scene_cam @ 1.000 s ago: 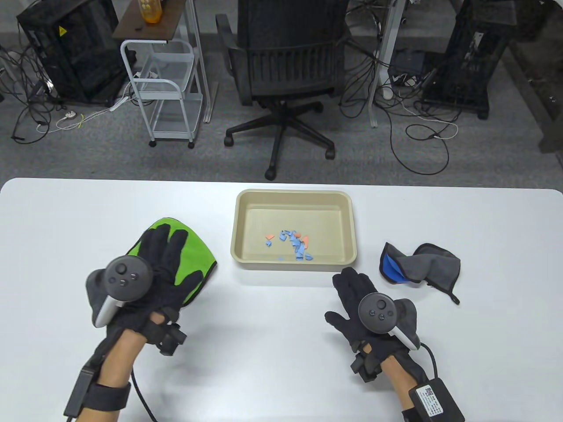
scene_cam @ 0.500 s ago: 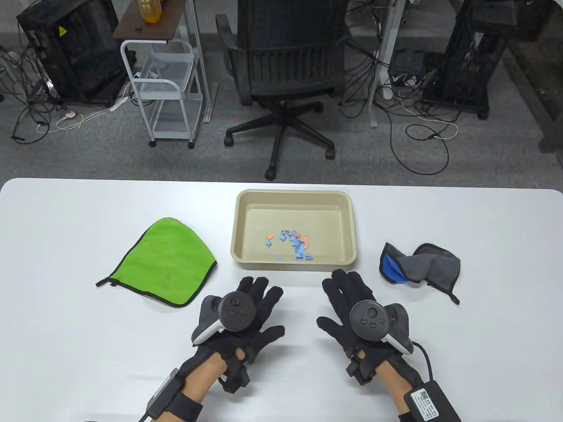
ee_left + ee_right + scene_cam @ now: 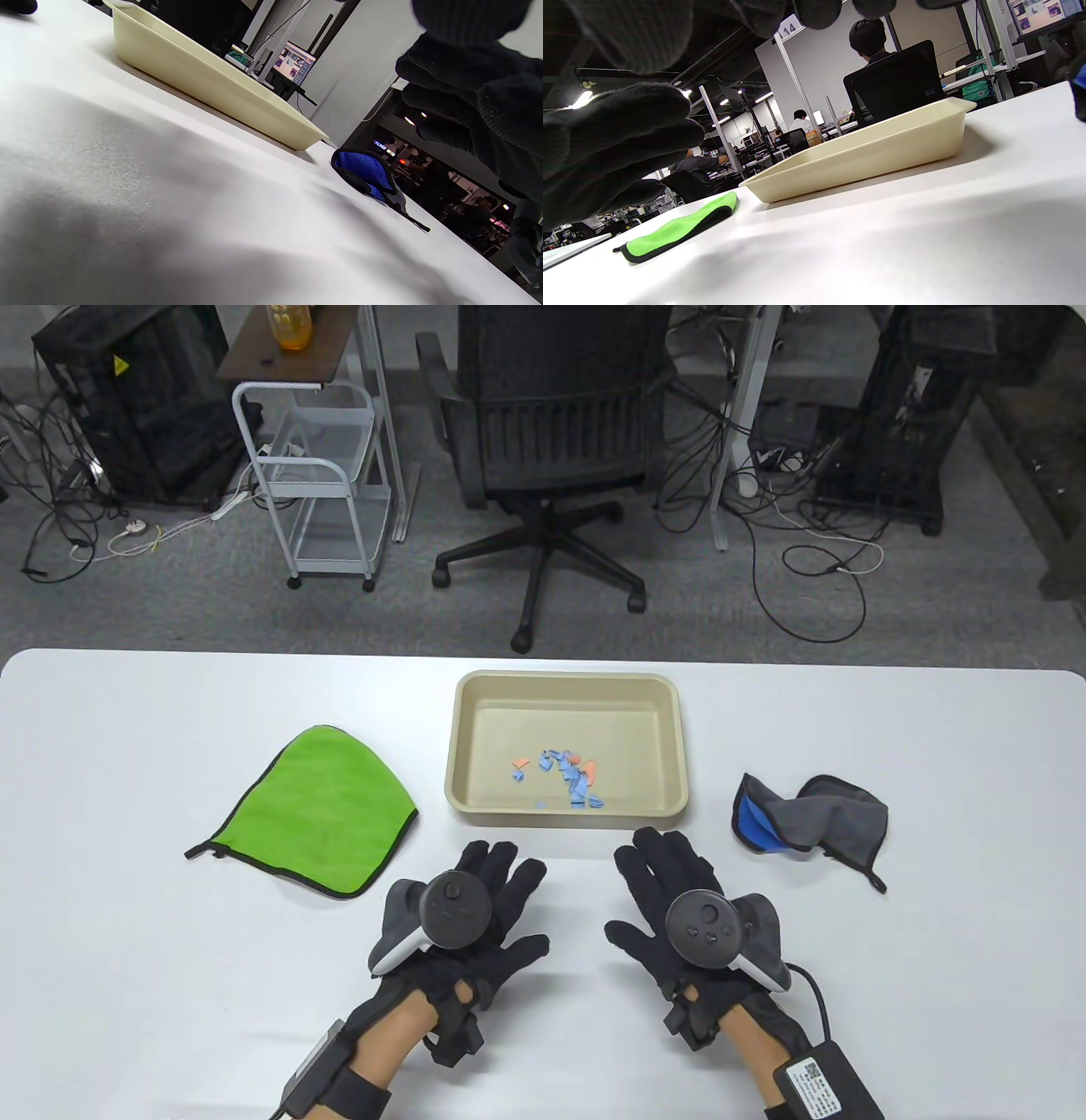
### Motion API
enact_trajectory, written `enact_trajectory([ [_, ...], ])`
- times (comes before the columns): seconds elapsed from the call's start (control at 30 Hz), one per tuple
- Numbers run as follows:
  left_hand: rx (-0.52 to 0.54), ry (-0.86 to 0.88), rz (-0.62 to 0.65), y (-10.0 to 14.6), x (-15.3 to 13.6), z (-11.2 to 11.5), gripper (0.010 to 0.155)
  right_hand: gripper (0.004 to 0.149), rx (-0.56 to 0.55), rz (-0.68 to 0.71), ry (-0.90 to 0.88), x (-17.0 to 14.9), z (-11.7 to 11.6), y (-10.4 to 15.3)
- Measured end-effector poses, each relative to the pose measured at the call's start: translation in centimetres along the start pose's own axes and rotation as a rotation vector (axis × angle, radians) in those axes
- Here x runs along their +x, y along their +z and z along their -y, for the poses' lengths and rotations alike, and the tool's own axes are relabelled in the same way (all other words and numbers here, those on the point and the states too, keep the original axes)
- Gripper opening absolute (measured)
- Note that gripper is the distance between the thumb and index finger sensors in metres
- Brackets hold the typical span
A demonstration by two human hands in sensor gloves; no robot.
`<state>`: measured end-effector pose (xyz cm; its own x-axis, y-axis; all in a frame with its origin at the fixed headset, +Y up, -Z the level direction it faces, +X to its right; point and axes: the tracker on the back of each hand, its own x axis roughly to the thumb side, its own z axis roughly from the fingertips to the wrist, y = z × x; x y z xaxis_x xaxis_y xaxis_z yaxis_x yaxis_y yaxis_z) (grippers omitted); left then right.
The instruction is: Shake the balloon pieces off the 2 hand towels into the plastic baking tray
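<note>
left hand — flat, released | right hand — flat, released | balloon pieces in tray

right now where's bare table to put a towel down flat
Bare: the far strip behind the tray, the left end beyond the green towel, the right end past the grey towel. Crowded: the near middle, under the left hand and right hand.
</note>
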<state>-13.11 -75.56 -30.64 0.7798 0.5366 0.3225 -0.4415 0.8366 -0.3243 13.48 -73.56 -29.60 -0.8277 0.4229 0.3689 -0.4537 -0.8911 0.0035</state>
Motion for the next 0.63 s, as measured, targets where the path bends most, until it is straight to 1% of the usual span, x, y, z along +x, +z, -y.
enact_trajectory([
  [0.63,0.005,0.010,-0.002,0.10,-0.03,0.05,0.083,0.079,0.017,0.013,0.025,0.45,-0.26,0.03],
])
